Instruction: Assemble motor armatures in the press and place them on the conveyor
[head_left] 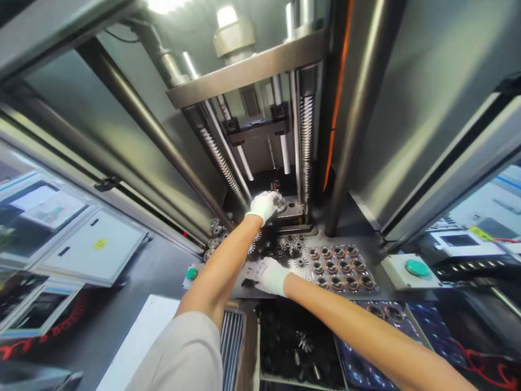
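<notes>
My left hand [264, 207], in a white glove, reaches into the press. Its fingers close around a round metal part [280, 203] at the fixture [293, 209]; the fingertips are partly hidden. Lower down, my gloved right hand [273, 276] is over the front of the bench, with its fingers pointing left and bent together. A small dark piece shows under those fingers, too blurred to name. Toothed metal parts [291, 245] with radiating prongs lie between the two hands. One pronged part [300, 263] rests just right of my right hand.
A clear tray [321, 254] of copper-ringed parts stands on the right. Green buttons [417, 267] [191, 273] flank the bench. Guide rods and springs [307, 146] rise around the fixture. Below are a black bin [285, 336] with loose parts and a box of metal rods [233, 347].
</notes>
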A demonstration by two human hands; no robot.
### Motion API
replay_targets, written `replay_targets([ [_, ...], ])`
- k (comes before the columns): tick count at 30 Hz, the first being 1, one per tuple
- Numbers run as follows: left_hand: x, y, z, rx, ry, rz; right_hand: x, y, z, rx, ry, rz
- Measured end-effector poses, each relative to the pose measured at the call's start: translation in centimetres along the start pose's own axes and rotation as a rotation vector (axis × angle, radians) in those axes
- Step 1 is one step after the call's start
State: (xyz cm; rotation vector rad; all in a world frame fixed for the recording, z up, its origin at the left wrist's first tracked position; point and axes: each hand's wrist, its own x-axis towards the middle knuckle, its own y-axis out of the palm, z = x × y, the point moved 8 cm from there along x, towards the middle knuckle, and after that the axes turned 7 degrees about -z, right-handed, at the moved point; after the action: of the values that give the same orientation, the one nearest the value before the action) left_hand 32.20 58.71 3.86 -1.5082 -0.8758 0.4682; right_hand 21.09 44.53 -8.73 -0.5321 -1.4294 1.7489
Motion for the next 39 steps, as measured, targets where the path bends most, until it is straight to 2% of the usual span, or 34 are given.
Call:
replay_targets([
  [2, -3.3, -2.1, 0.9, 0.021, 0.010, -0.030, 1.1, 1.2, 0.4, -0.009, 0.010, 0.026],
  [3, -5.9, -3.1, 1.7, 0.050, 0.007, -0.031, 1.5, 1.8, 0.4, -0.008, 0.033, 0.035],
  [5, -12.8, -4.0, 4.2, 0.133, -0.036, 0.052, 1.7, 2.4, 0.5, -0.003, 0.069, 0.044],
  [6, -16.9, -3.4, 5.8, 0.177, -0.091, 0.163, 1.5, 2.4, 0.4, 0.003, 0.087, 0.029],
  [8, -25.8, -0.7, 9.1, 0.176, -0.237, 0.436, 0.7, 1.7, -0.1, 0.045, 0.135, -0.041],
  [9, -29.7, 0.9, 10.5, 0.151, -0.328, 0.521, 0.1, 1.0, -0.7, 0.090, 0.173, -0.081],
  [11, -35.0, 4.3, 11.9, 0.113, -0.366, 0.567, -1.3, -1.0, -2.4, 0.223, 0.271, -0.164],
  [13, -37.5, 7.4, 12.2, 0.105, -0.352, 0.552, -2.6, -3.6, -4.6, 0.367, 0.379, -0.252],
  [15, -38.2, 9.8, 12.0, 0.126, -0.310, 0.533, -3.9, -6.8, -7.5, 0.480, 0.509, -0.378],
  [17, -38.2, 10.9, 11.6, 0.156, -0.262, 0.521, -4.8, -10.3, -10.5, 0.555, 0.610, -0.539],
  [20, -37.6, 11.0, 11.5, 0.149, -0.242, 0.530, -5.1, -14.5, -14.1, 0.588, 0.670, -0.731],
  [22, -37.1, 10.5, 11.6, 0.079, -0.255, 0.533, -4.4, -16.1, -15.8, 0.570, 0.704, -0.776],
  [26, -36.1, 9.6, 11.7, -0.049, -0.268, 0.468, -2.0, -17.7, -17.9, 0.491, 0.789, -0.775],
  [30, -37.1, 10.1, 12.4, -0.081, -0.332, 0.414, 0.3, -18.5, -19.4, 0.386, 0.871, -0.763],
  [33, -38.6, 10.1, 13.8, -0.311, -0.571, 0.368, 1.4, -18.5, -20.6, 0.297, 0.915, -0.666],
  [35, -38.7, 9.8, 14.6, -0.456, -0.709, 0.357, 1.7, -18.5, -20.9, 0.230, 0.908, -0.589],
  [37, -37.1, 9.0, 15.0, -0.499, -0.740, 0.354, 1.6, -18.5, -20.6, 0.149, 0.878, -0.543],
  [39, -34.5, 8.0, 15.0, -0.505, -0.720, 0.333, 1.4, -18.5, -19.9, 0.054, 0.837, -0.501],
])
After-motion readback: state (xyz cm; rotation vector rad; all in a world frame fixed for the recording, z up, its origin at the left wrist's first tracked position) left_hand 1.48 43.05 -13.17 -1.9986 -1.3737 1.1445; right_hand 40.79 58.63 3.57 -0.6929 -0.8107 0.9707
